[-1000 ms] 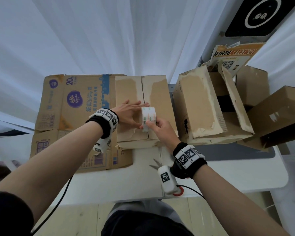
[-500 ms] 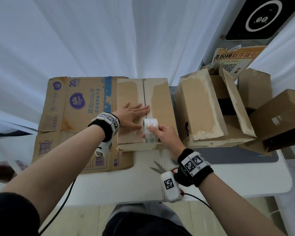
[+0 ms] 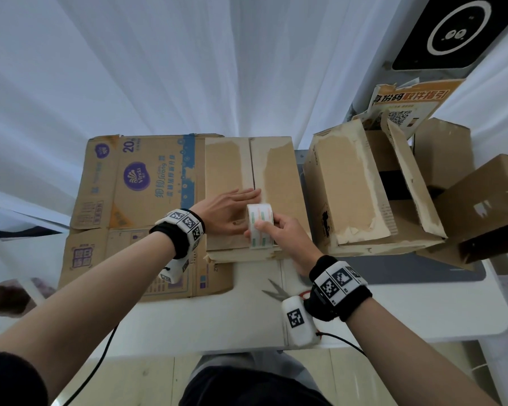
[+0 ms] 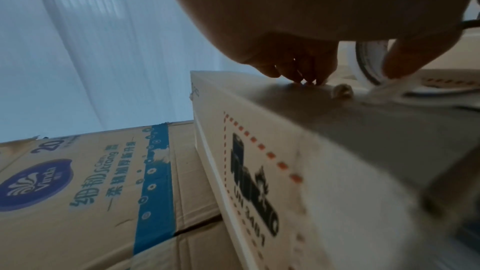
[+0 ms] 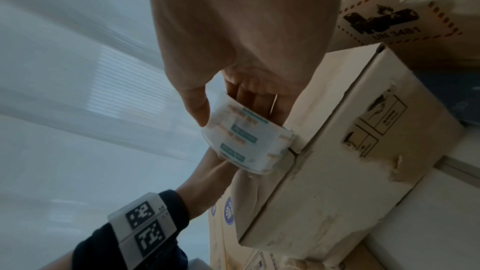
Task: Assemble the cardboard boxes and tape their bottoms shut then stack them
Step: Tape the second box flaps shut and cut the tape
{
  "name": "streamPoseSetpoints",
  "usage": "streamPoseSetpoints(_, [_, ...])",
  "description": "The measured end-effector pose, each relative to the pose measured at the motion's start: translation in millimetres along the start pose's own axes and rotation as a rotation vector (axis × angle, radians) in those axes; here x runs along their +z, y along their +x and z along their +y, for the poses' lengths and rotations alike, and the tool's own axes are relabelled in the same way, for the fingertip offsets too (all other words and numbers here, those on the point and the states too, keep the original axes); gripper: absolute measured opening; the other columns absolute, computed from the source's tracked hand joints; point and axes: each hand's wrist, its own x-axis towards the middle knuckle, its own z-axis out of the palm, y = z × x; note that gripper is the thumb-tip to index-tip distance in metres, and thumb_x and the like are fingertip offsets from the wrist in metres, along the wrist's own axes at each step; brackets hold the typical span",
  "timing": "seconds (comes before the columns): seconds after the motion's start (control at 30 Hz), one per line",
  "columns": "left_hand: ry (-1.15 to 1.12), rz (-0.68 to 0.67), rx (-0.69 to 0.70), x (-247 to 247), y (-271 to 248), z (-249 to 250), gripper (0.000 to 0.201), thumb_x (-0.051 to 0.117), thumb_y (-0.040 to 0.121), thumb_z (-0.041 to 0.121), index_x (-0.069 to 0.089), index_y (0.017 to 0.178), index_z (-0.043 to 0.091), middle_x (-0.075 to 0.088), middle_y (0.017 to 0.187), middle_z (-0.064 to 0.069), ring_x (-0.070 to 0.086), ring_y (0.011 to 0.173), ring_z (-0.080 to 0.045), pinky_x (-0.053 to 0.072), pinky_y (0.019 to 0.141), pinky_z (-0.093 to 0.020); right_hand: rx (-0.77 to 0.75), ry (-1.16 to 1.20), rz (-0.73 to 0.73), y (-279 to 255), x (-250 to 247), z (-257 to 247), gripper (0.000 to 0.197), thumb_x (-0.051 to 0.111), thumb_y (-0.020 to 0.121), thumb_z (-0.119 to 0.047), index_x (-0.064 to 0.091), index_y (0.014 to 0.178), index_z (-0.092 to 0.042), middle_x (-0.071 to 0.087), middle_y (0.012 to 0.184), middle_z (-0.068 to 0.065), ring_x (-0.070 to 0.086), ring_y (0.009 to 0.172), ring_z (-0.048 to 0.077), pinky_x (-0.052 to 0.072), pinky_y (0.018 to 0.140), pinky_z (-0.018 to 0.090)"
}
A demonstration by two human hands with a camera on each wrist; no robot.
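Note:
A small brown cardboard box [image 3: 279, 171] lies on the white table, its two flaps closed and meeting in a seam down the middle. My left hand [image 3: 229, 212] lies flat on the left flap, fingers straight, tips at the seam. My right hand [image 3: 279, 232] grips a roll of clear tape [image 3: 260, 225] printed green and orange, held upright on the seam near the box's near edge. The right wrist view shows the tape roll [image 5: 246, 141] pinched between thumb and fingers at the box [image 5: 337, 151] edge. The left wrist view shows the fingertips [image 4: 303, 81] on the box [image 4: 259, 151] top.
A flattened printed carton [image 3: 135, 206] lies under and left of the box. Assembled worn boxes [image 3: 352, 189] crowd the right side, more boxes [image 3: 481, 206] behind them. Scissors [image 3: 279, 291] lie near the table's [image 3: 188, 323] front edge. A curtain hangs behind.
My right hand has drawn the tape roll along the seam toward me, from mid-box to the near edge. The left hand has stayed flat on the left flap.

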Motion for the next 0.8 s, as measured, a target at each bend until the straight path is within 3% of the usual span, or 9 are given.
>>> streamPoseSetpoints(0.17, [0.075,-0.12,-0.069,1.1,-3.2,2.5,0.103,0.036,0.084,0.081,-0.003,0.159,0.023,-0.013,0.165,0.008,-0.012,0.15,-0.003,-0.009,0.123,-0.034,-0.002,-0.036,0.065,2.6,2.6,4.9,0.039,0.061,0.097,-0.032,0.062,0.131,-0.011,0.074,0.11,0.007,0.07,0.104,0.022,0.058,0.084,0.031])
streamPoseSetpoints(0.3, [0.038,-0.137,-0.087,-1.3,-5.2,3.5,0.106,0.034,0.08,0.084,-0.009,0.158,0.025,-0.018,0.163,0.011,-0.016,0.15,-0.004,-0.012,0.122,-0.036,-0.012,-0.024,0.073,1.4,5.9,3.1,0.035,0.06,0.098,-0.03,0.064,0.128,-0.012,0.074,0.109,0.006,0.071,0.1,0.018,0.055,0.075,0.022])
streamPoseSetpoints(0.4, [0.019,-0.101,-0.078,2.4,-9.2,7.4,0.105,0.033,0.08,0.082,-0.004,0.159,0.024,-0.016,0.164,0.01,-0.014,0.15,-0.005,-0.008,0.124,-0.038,0.001,-0.031,0.066,0.9,6.6,4.1,0.036,0.059,0.098,-0.03,0.064,0.129,-0.013,0.073,0.109,0.007,0.07,0.101,0.02,0.055,0.077,0.026])
streamPoseSetpoints(0.53, [0.039,-0.039,-0.025,10.1,-14.9,7.7,0.1,0.054,0.085,0.065,0.002,0.16,0.023,-0.012,0.166,0.008,-0.011,0.151,-0.005,-0.002,0.125,-0.04,0.021,0.006,0.059,0.6,6.3,6.0,0.035,0.055,0.099,-0.029,0.061,0.13,-0.013,0.077,0.1,0.008,0.071,0.1,0.025,0.053,0.083,0.033])
streamPoseSetpoints(0.7, [0.13,-0.1,-0.06,14.8,-14.0,9.6,0.129,0.057,0.067,0.086,-0.005,0.159,0.021,-0.019,0.165,0.007,-0.02,0.149,-0.004,-0.014,0.122,-0.036,0.003,-0.004,0.07,2.0,9.5,5.5,0.031,0.053,0.1,-0.028,0.062,0.126,-0.014,0.077,0.098,0.009,0.071,0.099,0.026,0.052,0.092,0.041])
streamPoseSetpoints(0.8, [0.181,-0.098,-0.09,16.0,-11.2,7.2,0.13,0.064,0.065,0.079,-0.005,0.159,0.021,-0.018,0.165,0.007,-0.018,0.15,-0.006,-0.01,0.123,-0.037,-0.012,-0.009,0.092,4.1,12.0,3.9,0.03,0.053,0.1,-0.027,0.064,0.123,-0.012,0.077,0.097,0.009,0.07,0.1,0.029,0.052,0.095,0.044])
